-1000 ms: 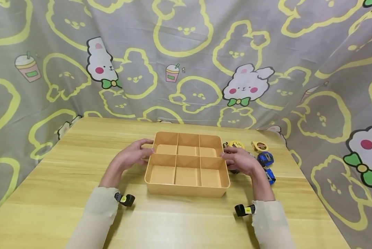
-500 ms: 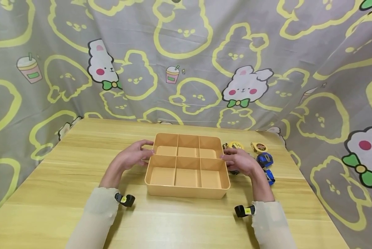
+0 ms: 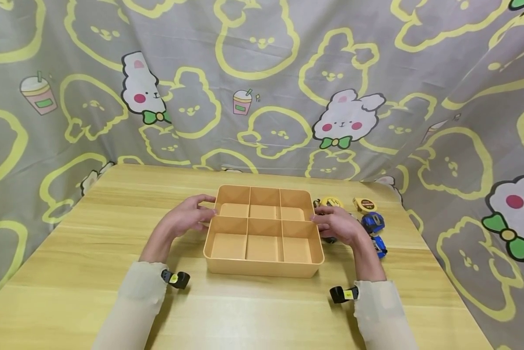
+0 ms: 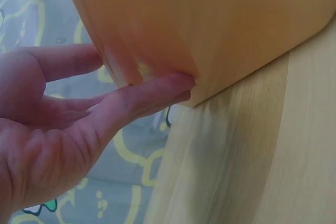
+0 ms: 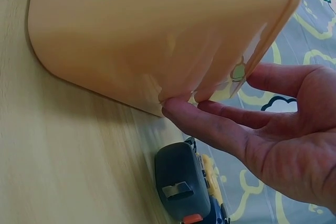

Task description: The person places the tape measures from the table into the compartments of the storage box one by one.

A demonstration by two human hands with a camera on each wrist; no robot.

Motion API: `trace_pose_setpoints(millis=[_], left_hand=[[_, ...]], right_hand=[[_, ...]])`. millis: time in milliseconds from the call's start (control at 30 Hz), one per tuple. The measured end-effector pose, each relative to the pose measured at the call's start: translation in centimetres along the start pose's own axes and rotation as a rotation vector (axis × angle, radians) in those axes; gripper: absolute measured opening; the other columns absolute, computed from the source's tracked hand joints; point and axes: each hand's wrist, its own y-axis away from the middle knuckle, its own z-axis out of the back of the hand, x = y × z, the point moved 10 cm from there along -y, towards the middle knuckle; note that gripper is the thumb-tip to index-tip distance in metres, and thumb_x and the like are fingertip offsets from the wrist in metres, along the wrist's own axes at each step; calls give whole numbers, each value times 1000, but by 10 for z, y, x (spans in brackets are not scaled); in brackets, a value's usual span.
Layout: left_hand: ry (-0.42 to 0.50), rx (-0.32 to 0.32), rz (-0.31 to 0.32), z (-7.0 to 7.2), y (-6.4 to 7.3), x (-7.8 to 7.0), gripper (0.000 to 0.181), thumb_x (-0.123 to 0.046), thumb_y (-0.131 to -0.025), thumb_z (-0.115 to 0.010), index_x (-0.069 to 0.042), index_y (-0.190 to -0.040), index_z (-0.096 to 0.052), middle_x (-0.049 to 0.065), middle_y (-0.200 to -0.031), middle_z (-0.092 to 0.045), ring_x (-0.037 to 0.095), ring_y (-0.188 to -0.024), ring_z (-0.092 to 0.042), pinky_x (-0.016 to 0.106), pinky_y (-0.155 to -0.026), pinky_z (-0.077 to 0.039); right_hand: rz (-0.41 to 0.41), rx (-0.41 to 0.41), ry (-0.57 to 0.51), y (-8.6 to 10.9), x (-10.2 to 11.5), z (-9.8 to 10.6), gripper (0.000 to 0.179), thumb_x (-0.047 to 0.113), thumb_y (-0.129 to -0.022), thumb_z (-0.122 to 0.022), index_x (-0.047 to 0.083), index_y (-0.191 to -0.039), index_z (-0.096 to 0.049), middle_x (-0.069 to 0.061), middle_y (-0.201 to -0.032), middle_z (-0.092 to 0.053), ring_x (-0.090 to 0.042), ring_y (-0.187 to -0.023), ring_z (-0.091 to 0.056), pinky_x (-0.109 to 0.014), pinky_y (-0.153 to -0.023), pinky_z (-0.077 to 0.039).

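An orange-tan plastic divided storage box point(image 3: 264, 268) stands on the wooden table, and the insides of its compartments show bare. On its left side, my left hand point(image 3: 189, 216) holds the wall, thumb tip over the rim and fingers against the outside. My right hand point(image 3: 338, 226) holds the opposite wall the same way. In the left wrist view the fingers point(image 4: 157, 90) lie fairly straight along the outer wall, low near its bottom edge. The right wrist view has the fingers point(image 5: 202, 124) touching the wall just above the table.
To the right of the box lie several tape measures: a yellow one point(image 3: 333, 202), another yellow one point(image 3: 365, 204) and blue ones point(image 3: 373, 222). A dark tape measure point(image 5: 181, 182) sits just below my right hand. A patterned grey curtain point(image 3: 270, 97) hangs behind the table point(image 3: 126, 204).
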Motion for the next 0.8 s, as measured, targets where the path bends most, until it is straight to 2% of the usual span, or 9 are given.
trace_pose_setpoints(millis=[100,333,467,633,800], left_hand=[[2,-1,0,1,0,0,61,-9,-104,-51,5,-156,-22,33,-140,-55,39,-122,-63,47,-95,-59],[-10,-19,-12,1,0,-1,62,-11,-103,-54,5,-156,-24,32,-137,-58,36,-119,-64,47,-93,-60],[-9,-30,-18,0,0,-2,64,-12,-102,-54,6,-156,-23,35,-141,-52,40,-124,-61,48,-95,-59],[6,-46,-23,-3,-2,-3,66,-21,-107,-49,2,-160,-15,36,-151,-40,46,-137,-48,51,-104,-53],[22,-61,-35,-5,-8,1,66,-29,-111,-40,-2,-162,-8,31,-160,-30,45,-148,-33,57,-115,-40]], right_hand=[[2,1,1,0,0,0,66,19,-106,-51,-9,-157,-21,-35,-153,-39,-34,-126,-60,-47,-106,-52],[-3,-3,-15,-1,-3,0,67,21,-105,-53,-9,-157,-22,-34,-151,-41,-26,-119,-62,-47,-105,-53],[0,-5,-14,0,-2,0,67,21,-105,-53,-9,-157,-22,-35,-151,-41,-33,-124,-61,-47,-106,-52],[13,-2,-3,1,0,-2,67,21,-105,-53,-10,-156,-22,-36,-151,-41,-41,-131,-56,-48,-107,-52],[8,-2,-9,1,1,-2,68,21,-105,-53,-9,-157,-21,-35,-152,-40,-42,-132,-55,-48,-107,-51]])
